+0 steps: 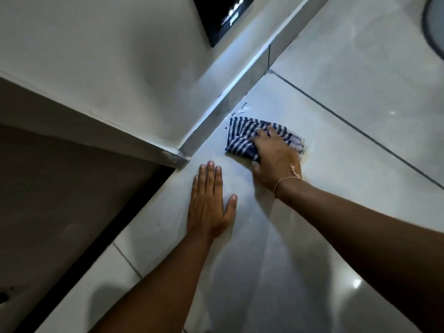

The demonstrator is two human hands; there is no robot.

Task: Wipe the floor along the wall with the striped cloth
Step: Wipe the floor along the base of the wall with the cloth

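Striped cloth bunched on glossy floor tile, just beside the skirting of the wall. Right hand pressing it, fingers curled into its folds. Left hand flat nearby, fingers together, thumb spread.

Pale glossy floor tiles fill the right side, big squares split by thin dark grout lines, and bright spots of lamp light shine off them. A grey skirting strip runs along the foot of the white wall, with a thin bright gleam along its top edge. Up on that wall sits a black panel carrying small glowing lights. The wall ends at a corner, and past it, on the left, a dim brownish surface lies in shadow.
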